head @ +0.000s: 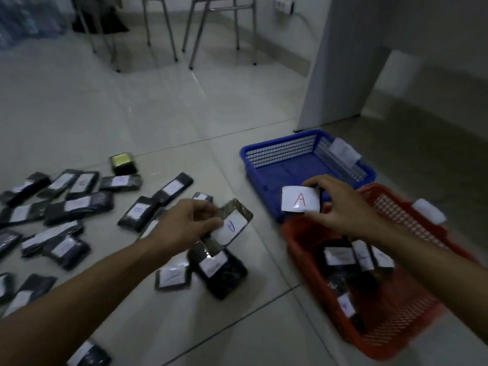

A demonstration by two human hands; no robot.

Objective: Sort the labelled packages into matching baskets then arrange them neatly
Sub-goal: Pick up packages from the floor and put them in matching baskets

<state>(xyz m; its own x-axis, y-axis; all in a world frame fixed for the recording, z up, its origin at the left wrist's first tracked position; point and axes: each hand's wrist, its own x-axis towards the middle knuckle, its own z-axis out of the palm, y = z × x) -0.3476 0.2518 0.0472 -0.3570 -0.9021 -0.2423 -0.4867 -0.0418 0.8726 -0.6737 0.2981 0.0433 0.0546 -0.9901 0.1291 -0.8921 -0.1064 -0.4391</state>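
My right hand (pixel 335 207) holds a dark package with a white label marked A (pixel 299 199) above the near end of the blue basket (pixel 264 157) and the far end of the red basket (pixel 390 339). My left hand (pixel 184 223) pinches another labelled dark package (pixel 232 225) just above the floor. The red basket contains several labelled packages (pixel 340 256). The blue basket shows no packages inside and carries a white tag (pixel 343 150) on its far rim. Many dark labelled packages (pixel 79 204) lie scattered on the tiled floor to the left.
A white tag (pixel 429 211) sits on the red basket's far rim. A small dark box with a yellow top (pixel 122 162) stands behind the scattered packages. Metal chair legs (pixel 195 35) stand further back; a white wall corner (pixel 330 75) rises behind the blue basket.
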